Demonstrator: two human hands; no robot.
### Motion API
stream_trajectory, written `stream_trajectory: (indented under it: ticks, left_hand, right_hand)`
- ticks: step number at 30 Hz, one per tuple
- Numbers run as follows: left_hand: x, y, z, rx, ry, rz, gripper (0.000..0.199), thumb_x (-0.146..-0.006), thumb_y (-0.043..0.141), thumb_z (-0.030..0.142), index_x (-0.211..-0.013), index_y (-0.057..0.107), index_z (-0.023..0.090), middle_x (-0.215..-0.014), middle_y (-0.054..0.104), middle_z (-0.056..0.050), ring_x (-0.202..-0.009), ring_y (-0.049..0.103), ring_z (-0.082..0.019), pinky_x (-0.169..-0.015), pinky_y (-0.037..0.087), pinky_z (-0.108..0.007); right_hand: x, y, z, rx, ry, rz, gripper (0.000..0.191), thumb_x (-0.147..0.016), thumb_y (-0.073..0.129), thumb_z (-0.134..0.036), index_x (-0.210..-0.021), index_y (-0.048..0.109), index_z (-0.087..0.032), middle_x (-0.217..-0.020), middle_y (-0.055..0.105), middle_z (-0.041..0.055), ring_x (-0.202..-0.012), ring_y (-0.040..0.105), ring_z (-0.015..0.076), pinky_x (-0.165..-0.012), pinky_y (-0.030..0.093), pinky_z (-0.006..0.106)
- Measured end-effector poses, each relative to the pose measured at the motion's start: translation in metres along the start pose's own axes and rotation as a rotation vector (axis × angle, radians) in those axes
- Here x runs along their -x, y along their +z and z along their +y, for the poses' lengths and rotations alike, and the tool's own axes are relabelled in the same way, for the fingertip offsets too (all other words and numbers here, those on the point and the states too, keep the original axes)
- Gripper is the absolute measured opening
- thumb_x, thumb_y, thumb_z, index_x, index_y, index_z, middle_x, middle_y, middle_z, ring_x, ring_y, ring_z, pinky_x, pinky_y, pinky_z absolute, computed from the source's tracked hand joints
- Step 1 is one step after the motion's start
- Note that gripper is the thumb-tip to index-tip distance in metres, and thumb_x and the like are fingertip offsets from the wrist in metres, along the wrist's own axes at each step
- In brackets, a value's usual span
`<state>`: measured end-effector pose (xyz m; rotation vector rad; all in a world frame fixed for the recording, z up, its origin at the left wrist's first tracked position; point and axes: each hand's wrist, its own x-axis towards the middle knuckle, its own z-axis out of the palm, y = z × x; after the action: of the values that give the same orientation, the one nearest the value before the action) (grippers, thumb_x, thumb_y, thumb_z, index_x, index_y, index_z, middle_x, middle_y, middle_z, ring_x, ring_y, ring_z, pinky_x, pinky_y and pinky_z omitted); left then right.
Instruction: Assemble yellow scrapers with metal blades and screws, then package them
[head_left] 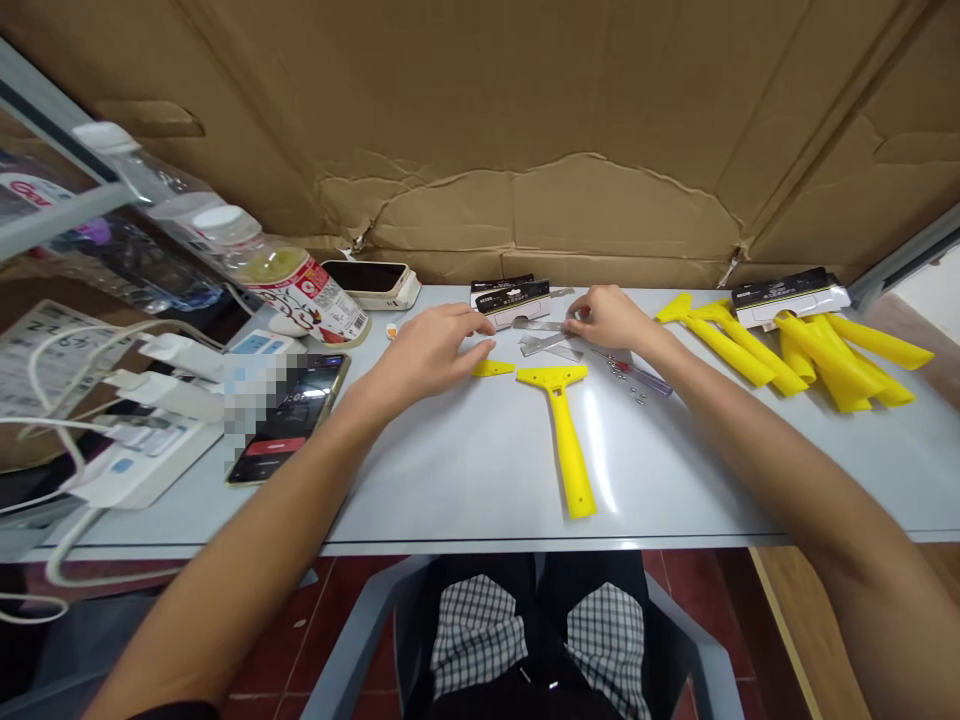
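My left hand [439,348] hovers over the table with thumb and fingers apart, beside a small flat yellow plastic plate [495,368] whose left end it hides. My right hand [606,316] has its fingertips pinched at the end of a thin metal blade [534,325]. Other loose blades [541,344] lie just below. Between my arms rests a yellow scraper handle [570,440], its wide head pointing away from me. Small screws [621,370] are scattered beneath my right wrist, next to a screwdriver [651,380] partly covered by my forearm.
Black-and-white blade boxes [517,300] stand at the back. Several yellow handles [847,365] and another box [787,297] lie at the right. On the left are a phone [307,400], a power strip [157,450] with cables, a labelled bottle [300,285] and a white case [375,283]. Cardboard [525,120] walls the back.
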<state>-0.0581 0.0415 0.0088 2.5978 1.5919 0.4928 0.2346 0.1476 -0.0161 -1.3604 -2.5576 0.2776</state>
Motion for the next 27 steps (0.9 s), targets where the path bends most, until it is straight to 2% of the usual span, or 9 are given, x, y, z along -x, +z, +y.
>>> stream_trajectory:
  ticks: [5, 8, 11, 14, 19, 23, 25, 27]
  left_hand:
    - [0.001, 0.004, 0.006, 0.025, -0.049, -0.005, 0.034, -0.101, 0.053, 0.042, -0.107, 0.078, 0.019, -0.108, 0.078, -0.011, -0.097, 0.071, -0.029, -0.09, 0.053, -0.041]
    - [0.002, 0.015, 0.018, 0.031, -0.073, -0.03, 0.042, -0.102, 0.055, 0.049, -0.116, 0.077, 0.017, -0.118, 0.076, -0.014, -0.105, 0.07, -0.032, -0.094, 0.053, -0.045]
    - [0.003, 0.029, 0.029, 0.021, -0.004, -0.075, 0.05, -0.102, 0.056, 0.054, -0.128, 0.074, 0.015, -0.129, 0.069, -0.018, -0.117, 0.066, -0.036, -0.1, 0.053, -0.049]
    - [0.003, 0.04, 0.035, 0.008, 0.072, -0.133, 0.046, -0.103, 0.057, 0.051, -0.126, 0.075, 0.016, -0.13, 0.067, -0.019, -0.116, 0.065, -0.037, -0.099, 0.053, -0.051]
    - [0.001, 0.045, 0.03, 0.098, 0.089, -0.113, 0.03, -0.101, 0.061, 0.04, -0.117, 0.078, 0.02, -0.121, 0.07, -0.015, -0.113, 0.065, -0.034, -0.1, 0.052, -0.05]
    - [-0.001, 0.039, 0.03, 0.26, 0.048, -0.109, 0.022, -0.094, 0.071, 0.038, -0.106, 0.077, 0.021, -0.112, 0.073, -0.012, -0.108, 0.068, -0.032, -0.098, 0.054, -0.05]
    - [-0.002, 0.034, 0.034, 0.444, -0.059, -0.14, 0.022, -0.089, 0.077, 0.04, -0.1, 0.076, 0.021, -0.1, 0.075, -0.01, -0.096, 0.071, -0.029, -0.091, 0.057, -0.049]
    - [-0.003, 0.03, 0.039, 0.749, -0.213, -0.182, 0.022, -0.086, 0.08, 0.038, -0.098, 0.075, 0.02, -0.094, 0.078, -0.009, -0.088, 0.074, -0.027, -0.088, 0.06, -0.047]
  right_hand:
    - [-0.01, 0.003, -0.002, -0.009, -0.016, -0.02, 0.014, -0.091, 0.074, -0.025, -0.095, 0.086, -0.02, -0.097, 0.08, 0.0118, -0.092, 0.068, 0.0273, -0.081, 0.05, 0.039]
    - [-0.001, 0.003, -0.003, -0.003, -0.01, -0.028, 0.013, -0.09, 0.072, -0.019, -0.09, 0.084, -0.021, -0.095, 0.08, 0.011, -0.09, 0.069, 0.0274, -0.081, 0.049, 0.039]
    - [0.009, 0.004, -0.003, 0.016, -0.005, -0.021, 0.016, -0.095, 0.069, -0.027, -0.098, 0.084, -0.02, -0.1, 0.079, 0.0123, -0.092, 0.069, 0.0284, -0.082, 0.05, 0.039]
    - [0.014, 0.005, -0.002, 0.045, -0.011, -0.014, 0.023, -0.097, 0.068, -0.033, -0.109, 0.083, -0.02, -0.107, 0.078, 0.0136, -0.096, 0.069, 0.0289, -0.084, 0.05, 0.04]
    - [0.016, 0.003, 0.0, 0.134, -0.014, -0.025, 0.018, -0.096, 0.067, -0.024, -0.104, 0.082, -0.019, -0.114, 0.076, 0.0145, -0.102, 0.067, 0.03, -0.082, 0.048, 0.039]
    - [0.021, 0.003, -0.004, 0.253, -0.051, -0.035, 0.021, -0.1, 0.06, -0.021, -0.106, 0.08, -0.015, -0.115, 0.075, 0.0187, -0.106, 0.064, 0.0343, -0.084, 0.043, 0.042]
    - [0.024, 0.003, -0.008, 0.313, -0.095, -0.031, 0.027, -0.103, 0.052, -0.017, -0.106, 0.078, -0.013, -0.114, 0.075, 0.0223, -0.11, 0.062, 0.0366, -0.088, 0.039, 0.046]
    - [0.028, 0.003, -0.013, 0.354, -0.14, -0.028, 0.033, -0.103, 0.045, -0.012, -0.106, 0.078, -0.011, -0.113, 0.076, 0.0246, -0.113, 0.06, 0.0375, -0.091, 0.035, 0.048]
